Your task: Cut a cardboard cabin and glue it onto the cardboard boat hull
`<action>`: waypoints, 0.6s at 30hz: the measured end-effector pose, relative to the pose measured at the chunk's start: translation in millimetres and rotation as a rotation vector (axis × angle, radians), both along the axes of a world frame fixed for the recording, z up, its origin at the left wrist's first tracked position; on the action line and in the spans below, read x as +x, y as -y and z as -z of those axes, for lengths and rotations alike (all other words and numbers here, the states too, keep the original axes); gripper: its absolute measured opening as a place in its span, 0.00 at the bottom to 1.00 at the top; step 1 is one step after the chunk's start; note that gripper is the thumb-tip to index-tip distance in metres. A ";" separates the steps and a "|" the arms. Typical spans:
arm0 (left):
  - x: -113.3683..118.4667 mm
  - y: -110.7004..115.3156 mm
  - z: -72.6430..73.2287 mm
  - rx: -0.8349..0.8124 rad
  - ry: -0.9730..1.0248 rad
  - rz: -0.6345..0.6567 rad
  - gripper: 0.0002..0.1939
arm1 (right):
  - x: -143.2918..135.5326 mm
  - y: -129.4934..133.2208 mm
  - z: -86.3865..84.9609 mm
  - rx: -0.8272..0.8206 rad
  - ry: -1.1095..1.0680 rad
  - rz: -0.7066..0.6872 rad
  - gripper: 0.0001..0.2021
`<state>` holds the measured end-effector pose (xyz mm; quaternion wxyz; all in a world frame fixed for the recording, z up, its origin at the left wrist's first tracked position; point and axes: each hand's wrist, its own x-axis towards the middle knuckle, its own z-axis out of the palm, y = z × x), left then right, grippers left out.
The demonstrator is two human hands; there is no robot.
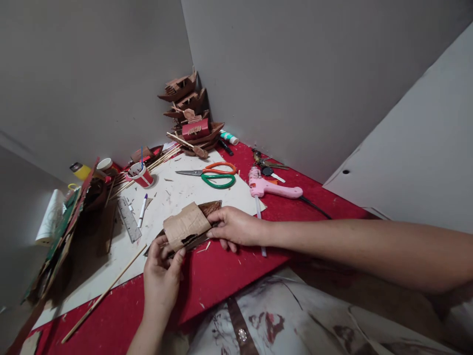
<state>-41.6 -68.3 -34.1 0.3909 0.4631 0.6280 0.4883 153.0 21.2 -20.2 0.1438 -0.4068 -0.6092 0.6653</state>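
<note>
A small model boat [186, 226] with a dark brown hull and a curved tan cardboard cover lies across the edge of the white sheet. My left hand [161, 264] grips its near-left end, thumb on the near side and fingers behind. At the other end, my right hand [232, 229] pinches the hull by the cover's right edge, thumb and forefinger closed on it. A dark ragged gap shows low on the cover's near side. Just beyond the boat lie scissors [212, 174] with one orange and one green handle. A pink glue gun [273, 190] rests beyond my right forearm.
Stacked model boats [190, 116] stand in the far corner against grey walls. A ruler [129, 219], a marker [142, 210], a paper cup [140, 175] and a long stick [105, 293] lie left. Cardboard sheets [64, 236] lean at the far left. Keys [272, 173] lie behind the glue gun.
</note>
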 end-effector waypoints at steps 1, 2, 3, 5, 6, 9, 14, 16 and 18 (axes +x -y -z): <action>0.1 0.0 -0.2 0.002 0.006 -0.010 0.20 | -0.1 0.3 -0.8 -0.004 -0.005 -0.002 0.07; 0.4 0.2 -0.5 0.002 0.014 -0.017 0.20 | -0.4 0.6 -1.7 -0.008 -0.010 -0.003 0.07; 0.8 0.5 -0.8 -0.001 0.021 -0.017 0.19 | -0.6 0.9 -2.7 -0.014 -0.015 -0.004 0.08; 1.7 1.3 -1.4 -0.005 0.029 -0.006 0.18 | -1.1 1.3 -4.6 -0.029 -0.021 -0.001 0.08; 2.0 1.7 -1.4 -0.008 0.027 0.002 0.18 | -1.3 1.5 -5.3 -0.036 -0.021 0.004 0.08; 2.1 2.0 -0.3 -0.013 0.003 0.024 0.20 | -1.0 2.5 -6.1 -0.042 -0.023 0.016 0.08; 0.2 -0.5 1.6 -0.016 -0.052 0.031 0.17 | 1.2 3.2 -2.8 -0.034 -0.060 0.039 0.07; -0.2 -0.7 0.9 -0.016 -0.065 0.038 0.14 | 2.3 2.2 -0.7 -0.034 -0.075 0.046 0.05; 0.2 0.0 -0.6 -0.020 -0.079 0.046 0.12 | 3.1 0.8 1.5 -0.039 -0.085 0.040 0.02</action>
